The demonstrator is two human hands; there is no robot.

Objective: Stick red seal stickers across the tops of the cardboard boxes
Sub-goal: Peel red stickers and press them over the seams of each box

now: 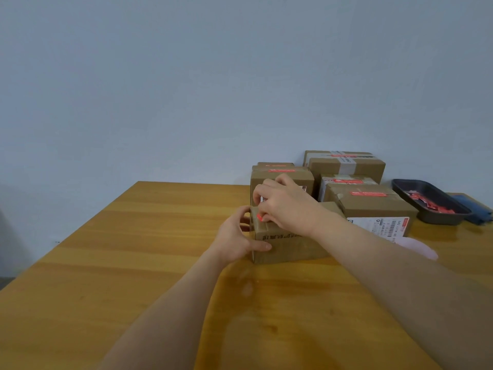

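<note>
A small cardboard box (288,245) stands nearest me on the wooden table (120,263). My left hand (237,236) grips its left end, thumb on the front face and fingers curled over the top edge. My right hand (282,202) lies over the box top, fingertips pinching a red seal sticker (260,217) at the top's left edge; most of the sticker is hidden under the fingers. Behind it stand several cardboard boxes (373,204) with red stickers on their tops.
A dark tray (429,202) holding loose red stickers sits at the right, with a blue cloth (477,209) beyond it. A pale pink object (418,248) lies by my right forearm. A blue-grey wall rises behind the table.
</note>
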